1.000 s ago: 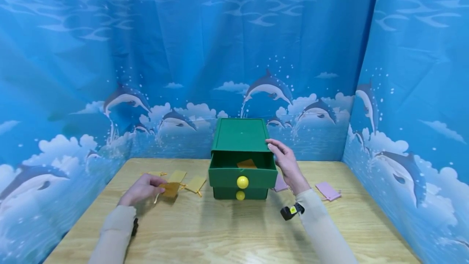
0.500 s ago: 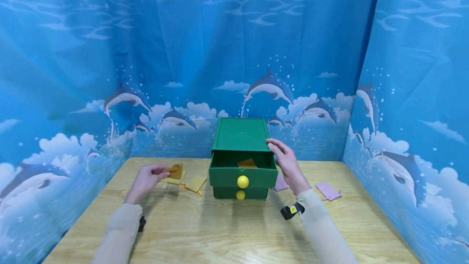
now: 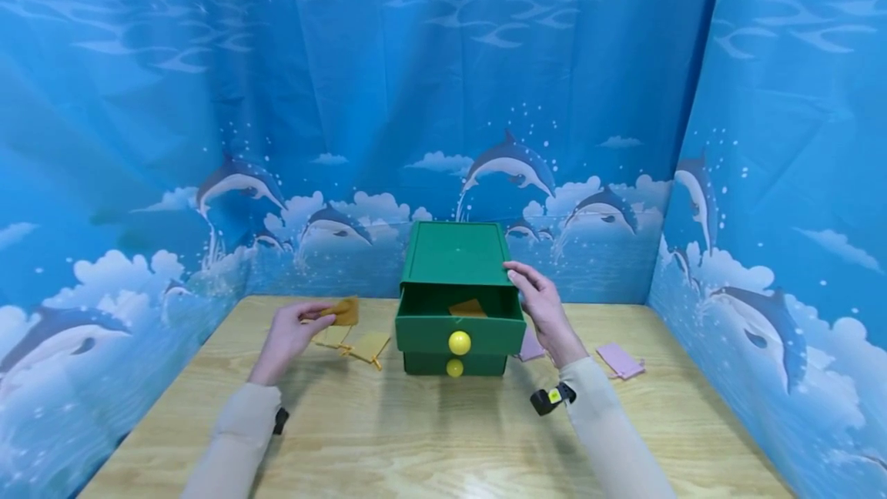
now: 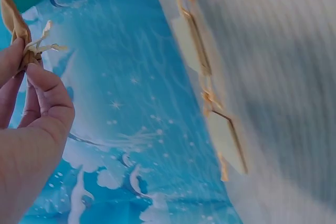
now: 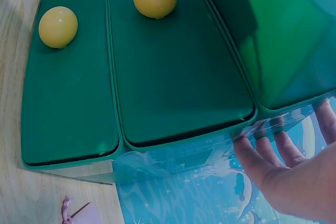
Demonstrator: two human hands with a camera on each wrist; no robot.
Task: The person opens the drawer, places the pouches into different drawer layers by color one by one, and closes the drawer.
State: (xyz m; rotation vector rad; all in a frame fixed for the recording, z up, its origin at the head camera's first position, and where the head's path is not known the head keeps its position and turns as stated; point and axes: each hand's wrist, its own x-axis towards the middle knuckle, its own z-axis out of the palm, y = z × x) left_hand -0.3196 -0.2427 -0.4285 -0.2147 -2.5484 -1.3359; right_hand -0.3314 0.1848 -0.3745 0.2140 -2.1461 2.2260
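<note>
My left hand [image 3: 286, 336] pinches a brown-orange drawstring pouch [image 3: 345, 310] by its gathered neck, above the left of the table. In the left wrist view, pale cord ends [image 4: 48, 44] stick out from the pouch between thumb and fingers. A green two-drawer cabinet [image 3: 457, 254] stands mid-table, its top drawer [image 3: 423, 337] pulled out. Inside that drawer lies an orange-brown piece [image 3: 467, 309], partly hidden by the front. My right hand [image 3: 545, 316] rests its fingertips on the cabinet's right side near the top; the right wrist view shows those fingers [image 5: 252, 158] against the side wall.
Yellow pouches [image 3: 370, 346] with orange cords lie left of the cabinet, under and beside the left hand. On the right are two lilac pouches, one [image 3: 620, 360] in the open, another [image 3: 531, 346] partly behind the right hand. Blue dolphin curtains [image 3: 346, 175] enclose the table [image 3: 416, 445].
My left hand has lifted the brown-orange pouch and carried it right and away from me, toward the cabinet. The right hand and the cabinet have stayed in place.
</note>
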